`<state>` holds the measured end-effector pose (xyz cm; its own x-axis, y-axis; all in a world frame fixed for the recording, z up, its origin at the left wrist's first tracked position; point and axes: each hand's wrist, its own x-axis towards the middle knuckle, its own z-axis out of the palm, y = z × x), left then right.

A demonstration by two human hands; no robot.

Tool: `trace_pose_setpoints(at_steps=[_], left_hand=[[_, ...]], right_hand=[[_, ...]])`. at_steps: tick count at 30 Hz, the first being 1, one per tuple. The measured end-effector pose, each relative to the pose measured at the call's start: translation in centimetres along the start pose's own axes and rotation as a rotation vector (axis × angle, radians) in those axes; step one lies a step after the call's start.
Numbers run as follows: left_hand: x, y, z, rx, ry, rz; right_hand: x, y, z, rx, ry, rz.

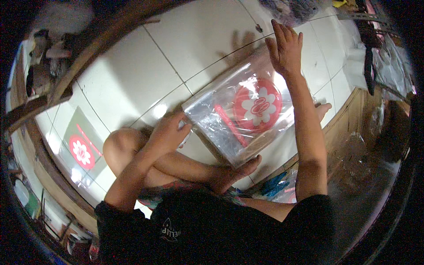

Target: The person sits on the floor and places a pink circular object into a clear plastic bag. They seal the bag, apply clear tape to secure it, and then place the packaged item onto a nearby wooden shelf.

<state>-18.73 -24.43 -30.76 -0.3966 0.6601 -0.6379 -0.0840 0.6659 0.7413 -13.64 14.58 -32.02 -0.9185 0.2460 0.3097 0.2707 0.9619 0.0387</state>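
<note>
A stack of clear plastic bags (206, 128), printed with a pink round flower design and a pink strip, lies tilted on the tiled floor in front of me. My left hand (170, 134) is closed beside the near left corner of the stack, above my bent knee. A small white thing (184, 134) shows between its fingers; its kind cannot be made out. My right hand (286, 52) reaches past the far edge of the bags, open with fingers spread and nothing in it. Its shadow falls on the tiles to its left.
One flat bag (81, 148) with the same pink print lies on the floor at the left. A dark plastic bundle (289, 11) sits at the far edge. Wooden furniture (353, 115) borders the right, with crumpled clear plastic (393, 64) beyond. My bare foot (247, 168) touches near the stack.
</note>
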Motion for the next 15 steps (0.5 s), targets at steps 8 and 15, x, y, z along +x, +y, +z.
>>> trace_pose_setpoints(at_steps=[8, 15], left_hand=[[1.7, -3.1, -0.1, 0.191, 0.047, 0.236], [2.2, -2.4, -0.8, 0.095, -0.17, -0.022]], right_hand=[[-3.6, -13.0, 0.3, 0.197, -0.295, -0.111], [-4.7, -13.0, 0.1, 0.182, -0.226, -0.13]])
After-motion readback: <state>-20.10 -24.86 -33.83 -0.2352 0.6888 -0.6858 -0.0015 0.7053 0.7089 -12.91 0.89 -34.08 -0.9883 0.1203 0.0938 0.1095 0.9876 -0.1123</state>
